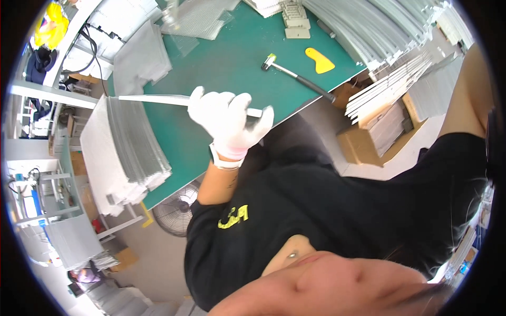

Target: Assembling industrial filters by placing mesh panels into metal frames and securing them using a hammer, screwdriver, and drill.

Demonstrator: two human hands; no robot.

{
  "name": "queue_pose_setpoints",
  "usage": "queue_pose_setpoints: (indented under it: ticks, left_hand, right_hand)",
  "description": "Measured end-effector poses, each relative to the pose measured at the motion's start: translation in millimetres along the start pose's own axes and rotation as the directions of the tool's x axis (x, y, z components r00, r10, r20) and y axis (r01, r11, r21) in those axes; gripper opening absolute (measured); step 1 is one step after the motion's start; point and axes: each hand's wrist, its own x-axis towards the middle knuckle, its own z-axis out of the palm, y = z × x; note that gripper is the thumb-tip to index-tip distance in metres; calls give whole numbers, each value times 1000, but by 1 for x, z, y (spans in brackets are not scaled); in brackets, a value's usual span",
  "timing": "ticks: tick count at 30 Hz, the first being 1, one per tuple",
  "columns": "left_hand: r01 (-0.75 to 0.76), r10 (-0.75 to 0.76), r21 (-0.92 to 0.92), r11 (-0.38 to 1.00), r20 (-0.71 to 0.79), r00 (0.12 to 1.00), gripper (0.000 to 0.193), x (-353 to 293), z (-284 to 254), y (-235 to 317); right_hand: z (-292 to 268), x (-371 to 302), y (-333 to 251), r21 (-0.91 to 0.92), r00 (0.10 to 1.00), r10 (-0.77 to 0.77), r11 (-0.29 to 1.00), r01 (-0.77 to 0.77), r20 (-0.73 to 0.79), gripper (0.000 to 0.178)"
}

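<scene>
My left hand (224, 118), in a white glove with a white band at the wrist, is closed around a thin white strip or sheet seen edge-on (158, 99). It reaches leftward over the green table (221, 63), its far end near a stack of grey mesh sheets (132, 142). Whether it is a narrow strip or a whole sheet, I cannot tell. My right arm (466, 100) is raised at the right edge, and its hand lies outside the picture. A mallet (295, 76) with a black handle and a yellow scraper (319, 60) lie beyond my left hand.
More mesh sheets (139, 60) lie at the table's far left. Tall stacks of grey panels (369, 29) stand at the far right, beside small beige plates (297, 23). An open cardboard box (382, 131) sits right of the table. A floor fan (178, 213) stands below the near edge.
</scene>
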Motion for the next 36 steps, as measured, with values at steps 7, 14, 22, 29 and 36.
queue_pose_setpoints:
  ticks: [7,14,22,29,36]
  left_hand:
    - [3,-3,7,1000,11,1000,38,-14,-15,-1]
    - [37,-37,-5,999,15,999,37,-16,-20,7]
    - [73,-73,-4,997,11,997,37,-21,-21,7]
    - [63,-64,24,998,10,998,37,-33,-25,7]
    - [62,-61,39,997,-27,998,39,-15,-12,4]
  right_hand:
    - [-32,44,-12,-3,954,28,1000,-28,299,35]
    - [-30,87,-21,52,795,31,996,-79,606,36]
    - [-13,121,-25,95,586,43,974,-203,809,38]
    - [79,116,89,-820,563,612,515,251,556,34]
    - [179,123,206,-787,713,391,53,614,583,82]
